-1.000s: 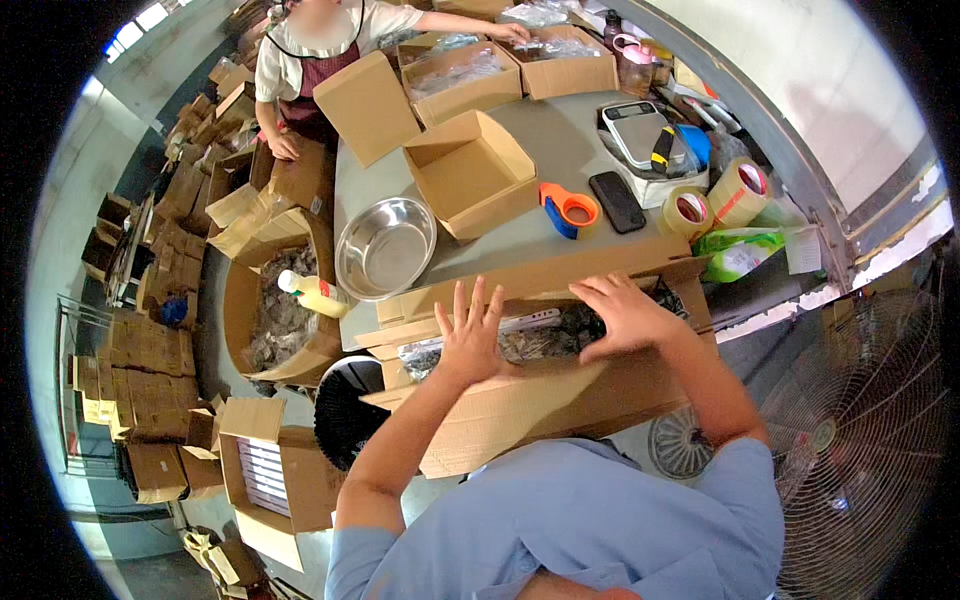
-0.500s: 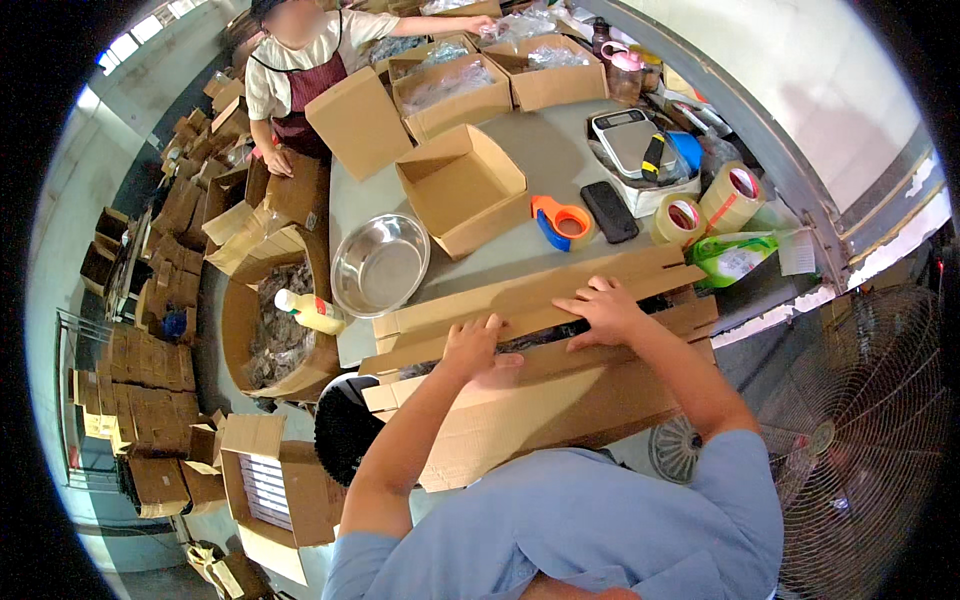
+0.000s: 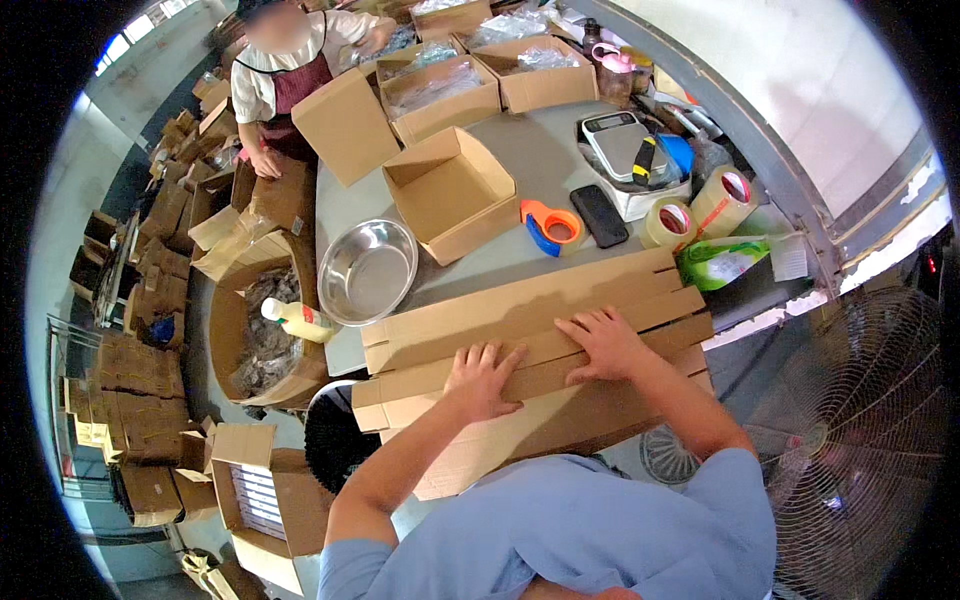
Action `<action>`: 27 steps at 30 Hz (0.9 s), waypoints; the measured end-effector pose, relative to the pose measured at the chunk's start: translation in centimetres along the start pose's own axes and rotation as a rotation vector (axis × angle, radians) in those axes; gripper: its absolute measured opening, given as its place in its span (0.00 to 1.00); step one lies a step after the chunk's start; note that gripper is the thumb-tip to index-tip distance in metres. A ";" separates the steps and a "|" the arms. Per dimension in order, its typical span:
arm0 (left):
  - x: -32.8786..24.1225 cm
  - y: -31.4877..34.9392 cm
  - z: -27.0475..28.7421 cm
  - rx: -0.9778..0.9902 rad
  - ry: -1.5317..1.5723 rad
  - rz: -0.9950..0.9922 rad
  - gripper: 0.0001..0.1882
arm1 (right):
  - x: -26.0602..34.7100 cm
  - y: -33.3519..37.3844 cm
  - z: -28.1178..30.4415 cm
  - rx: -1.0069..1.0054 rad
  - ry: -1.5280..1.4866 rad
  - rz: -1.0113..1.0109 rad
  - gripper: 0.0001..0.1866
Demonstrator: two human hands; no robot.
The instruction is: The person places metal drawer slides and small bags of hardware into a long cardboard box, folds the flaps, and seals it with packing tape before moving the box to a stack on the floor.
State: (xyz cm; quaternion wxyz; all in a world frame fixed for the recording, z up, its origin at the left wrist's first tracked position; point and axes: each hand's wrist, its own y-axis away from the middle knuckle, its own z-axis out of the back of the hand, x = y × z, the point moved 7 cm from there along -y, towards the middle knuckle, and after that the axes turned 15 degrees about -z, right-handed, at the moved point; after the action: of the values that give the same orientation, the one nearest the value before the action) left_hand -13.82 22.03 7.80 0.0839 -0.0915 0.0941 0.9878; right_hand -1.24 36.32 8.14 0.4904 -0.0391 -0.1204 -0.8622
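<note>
A long cardboard box point(image 3: 520, 310) lies across the near side of the table, in front of my body. Its top flaps now meet along the middle and hide what is inside. My left hand point(image 3: 482, 380) rests on the near flap, left of the middle, with its fingers spread. My right hand point(image 3: 606, 345) lies flat on the flaps further right, its fingertips reaching past the seam. Neither hand holds anything. Beyond the box are an orange and blue tape dispenser point(image 3: 552, 227) and a black phone point(image 3: 599, 216).
Past the box stand a steel bowl point(image 3: 368, 271), an open empty carton point(image 3: 450, 190), a scale point(image 3: 616, 145) and rolls of clear tape point(image 3: 725, 200). A bottle point(image 3: 297, 318) sits at a scrap-filled carton. A large fan point(image 3: 820, 440) is at right; a co-worker point(image 3: 290, 80) stands far left.
Both flaps have come down; the dark gap between them, open before, is covered. My hands have flattened onto the box top. The co-worker's outstretched arm has drawn back.
</note>
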 end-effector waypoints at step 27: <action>-6.3 -9.1 -0.6 -0.247 0.079 -0.267 0.33 | -5.0 -16.5 7.5 -0.313 -0.281 -0.091 0.29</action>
State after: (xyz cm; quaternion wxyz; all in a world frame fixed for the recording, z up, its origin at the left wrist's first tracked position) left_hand -5.91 29.77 6.88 0.1985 -0.1517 -0.0377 0.9676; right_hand -13.15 50.42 11.68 0.4175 -0.2293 -0.0540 -0.8776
